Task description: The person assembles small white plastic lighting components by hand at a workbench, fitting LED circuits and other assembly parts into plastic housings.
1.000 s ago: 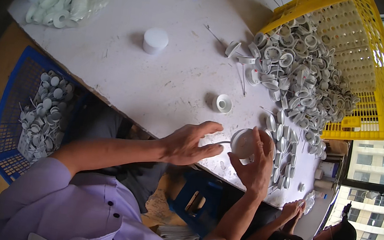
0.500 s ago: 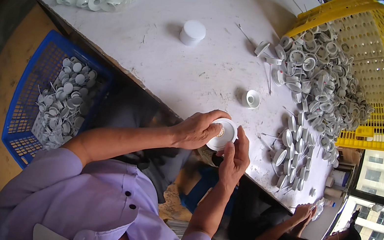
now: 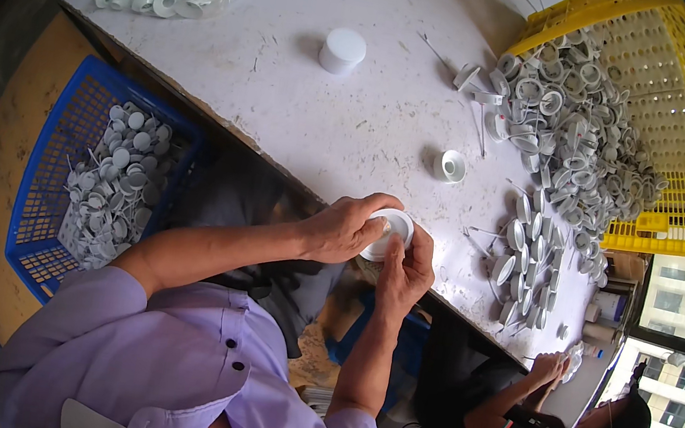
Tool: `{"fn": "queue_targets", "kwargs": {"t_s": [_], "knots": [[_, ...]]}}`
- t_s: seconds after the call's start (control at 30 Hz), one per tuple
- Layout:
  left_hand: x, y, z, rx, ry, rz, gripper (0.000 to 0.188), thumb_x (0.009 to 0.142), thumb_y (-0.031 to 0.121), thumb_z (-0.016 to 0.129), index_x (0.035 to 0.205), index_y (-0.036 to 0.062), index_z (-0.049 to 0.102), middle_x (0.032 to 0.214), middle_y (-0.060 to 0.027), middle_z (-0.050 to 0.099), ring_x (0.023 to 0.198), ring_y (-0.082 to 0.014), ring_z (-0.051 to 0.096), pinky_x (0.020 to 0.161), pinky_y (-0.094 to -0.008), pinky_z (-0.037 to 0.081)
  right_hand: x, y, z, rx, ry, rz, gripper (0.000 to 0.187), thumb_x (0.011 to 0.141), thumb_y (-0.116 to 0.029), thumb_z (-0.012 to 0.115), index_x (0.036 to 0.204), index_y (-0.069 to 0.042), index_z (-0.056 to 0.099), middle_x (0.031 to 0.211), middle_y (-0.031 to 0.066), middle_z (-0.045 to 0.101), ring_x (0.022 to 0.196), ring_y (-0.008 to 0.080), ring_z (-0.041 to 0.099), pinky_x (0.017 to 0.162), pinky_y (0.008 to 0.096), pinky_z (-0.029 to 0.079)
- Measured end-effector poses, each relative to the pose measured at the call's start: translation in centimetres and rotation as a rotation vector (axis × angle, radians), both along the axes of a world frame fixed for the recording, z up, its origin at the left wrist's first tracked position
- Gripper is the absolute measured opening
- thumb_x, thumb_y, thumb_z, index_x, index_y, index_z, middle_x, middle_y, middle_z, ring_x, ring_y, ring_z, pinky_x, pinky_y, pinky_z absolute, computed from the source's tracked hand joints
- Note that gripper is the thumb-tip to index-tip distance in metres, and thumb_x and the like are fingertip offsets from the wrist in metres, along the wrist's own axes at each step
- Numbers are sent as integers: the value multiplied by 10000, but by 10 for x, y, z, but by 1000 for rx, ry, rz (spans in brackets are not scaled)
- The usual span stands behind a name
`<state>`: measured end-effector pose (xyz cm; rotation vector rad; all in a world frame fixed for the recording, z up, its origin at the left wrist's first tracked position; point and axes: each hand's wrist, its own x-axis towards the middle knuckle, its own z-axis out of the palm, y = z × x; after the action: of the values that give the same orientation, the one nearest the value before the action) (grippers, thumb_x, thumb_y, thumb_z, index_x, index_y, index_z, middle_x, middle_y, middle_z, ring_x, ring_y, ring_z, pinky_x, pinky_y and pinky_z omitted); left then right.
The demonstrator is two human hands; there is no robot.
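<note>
At the edge of the tabletop (image 3: 357, 119), left hand (image 3: 344, 230) and right hand (image 3: 407, 275) are closed round a white disc (image 3: 400, 220). Work on it seems midway; whether the rowed caps (image 3: 516, 235) are finished, I cannot tell.

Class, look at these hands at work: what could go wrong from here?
1. The round, shallow, white plastic-looking part, held by the left hand and right hand around the near edge of the white-topped table, might fall if it slips.
2. The heap of white ring-shaped parts spilling from the yellow plastic crate could slide into the nearby white discs.
3. The small white cup-shaped part beyond the hands might get bumped.
</note>
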<state>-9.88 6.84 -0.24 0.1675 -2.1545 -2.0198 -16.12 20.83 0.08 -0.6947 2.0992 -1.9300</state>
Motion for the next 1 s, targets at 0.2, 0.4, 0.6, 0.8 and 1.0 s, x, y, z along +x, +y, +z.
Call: {"fn": "queue_targets", "kwargs": {"t_s": [0.2,0.4,0.6,0.8,1.0], "knots": [[3,-3,-4,-58,42,12,339,921,53,392,1256,6,404,880,-212,619,772,-290,624,739,-360,481,2,-4,3,104,-88,-32,155,879,-11,576,1030,20,594,983,50,544,721,68,541,534,176,458],[5,-6,-8,-2,10,-13,344,921,54,395,1262,11,399,867,-204,620,765,-242,621,729,-349,482,3,-8,1,62,-83,-30,137,872,-17,591,1002,22,605,961,50,543,683,68,551,501,179,484],[6,-6,-10,-15,23,-8,347,922,55,401,1267,14,388,865,-201,618,778,-240,623,736,-348,484,5,-10,1,76,-48,-43,108,874,-20,590,973,23,606,967,58,550,664,73,558,493,180,483],[8,-8,-9,-5,45,-16,444,846,23,411,1287,11,367,923,-206,618,823,-254,628,768,-357,487,6,-9,3,97,-15,-32,133,874,-13,586,1001,20,606,959,67,554,656,73,556,483,184,474],[8,-7,-11,47,58,-25,529,781,34,409,1306,15,351,1016,-198,612,909,-255,616,828,-358,477,5,-7,2,105,-15,-24,174,874,-17,587,1044,15,603,973,73,562,640,73,555,487,180,465]]}}
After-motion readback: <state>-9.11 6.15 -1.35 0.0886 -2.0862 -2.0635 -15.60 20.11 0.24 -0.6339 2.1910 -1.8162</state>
